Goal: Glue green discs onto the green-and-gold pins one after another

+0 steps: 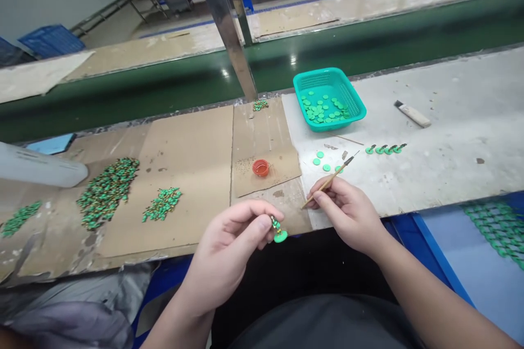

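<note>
Between thumb and fingers, my left hand (233, 245) pinches a small figurine (277, 227) painted green, with a round green base at its lower end. My right hand (347, 210) is closed around a thin paintbrush (331, 180), its dark tip pointing up and to the right, apart from the figurine. A small red cup (261, 168) of liquid stands on the cardboard beyond my hands. Loose green discs (320, 155) lie just past the brush. Several figurines on green bases (385, 149) form a row to the right.
A turquoise basket (356, 112) holds many green discs. Piles of small green and brown figurines (108, 191) lie on the left cardboard (192, 142). A flat brush (413, 114) rests at the right. A metal post (229, 32) rises at the bench's far edge, before a green conveyor (368, 46).
</note>
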`<move>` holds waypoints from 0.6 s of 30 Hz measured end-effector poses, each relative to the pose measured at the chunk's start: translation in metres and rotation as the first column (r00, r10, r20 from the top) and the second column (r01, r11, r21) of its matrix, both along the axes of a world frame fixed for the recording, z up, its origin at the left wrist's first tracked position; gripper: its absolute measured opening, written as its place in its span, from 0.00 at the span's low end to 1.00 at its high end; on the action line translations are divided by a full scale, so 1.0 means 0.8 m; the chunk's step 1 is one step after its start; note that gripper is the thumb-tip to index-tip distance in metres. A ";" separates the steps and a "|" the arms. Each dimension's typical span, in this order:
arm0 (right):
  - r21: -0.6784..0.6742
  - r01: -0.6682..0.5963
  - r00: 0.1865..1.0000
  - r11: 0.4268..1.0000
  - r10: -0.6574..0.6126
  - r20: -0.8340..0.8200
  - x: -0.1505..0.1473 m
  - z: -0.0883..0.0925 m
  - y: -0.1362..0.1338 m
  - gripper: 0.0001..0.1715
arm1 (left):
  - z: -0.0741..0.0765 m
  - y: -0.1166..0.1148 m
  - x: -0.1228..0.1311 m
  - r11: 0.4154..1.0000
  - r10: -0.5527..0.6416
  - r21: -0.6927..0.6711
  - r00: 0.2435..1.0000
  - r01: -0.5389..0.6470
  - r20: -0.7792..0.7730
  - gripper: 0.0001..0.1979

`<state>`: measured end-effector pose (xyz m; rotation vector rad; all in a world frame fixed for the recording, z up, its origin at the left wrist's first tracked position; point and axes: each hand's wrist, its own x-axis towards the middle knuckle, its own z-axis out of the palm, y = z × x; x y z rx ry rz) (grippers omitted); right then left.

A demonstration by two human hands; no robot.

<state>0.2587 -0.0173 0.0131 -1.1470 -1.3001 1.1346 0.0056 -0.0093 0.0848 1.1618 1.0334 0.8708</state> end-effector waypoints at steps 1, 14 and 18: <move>-0.002 -0.002 1.000 1.000 0.002 0.009 0.000 0.000 0.000 0.10 | 0.004 -0.001 0.000 1.000 -0.005 0.000 1.000 0.005 0.005 0.20; 0.020 -0.003 0.999 1.000 0.002 0.041 -0.004 0.001 -0.002 0.16 | 0.026 -0.010 -0.004 0.999 -0.053 -0.001 0.997 0.053 0.059 0.21; 0.027 0.000 0.999 1.000 -0.001 0.045 -0.004 0.001 -0.003 0.17 | 0.026 -0.011 -0.003 0.998 -0.061 0.005 0.996 0.060 0.059 0.22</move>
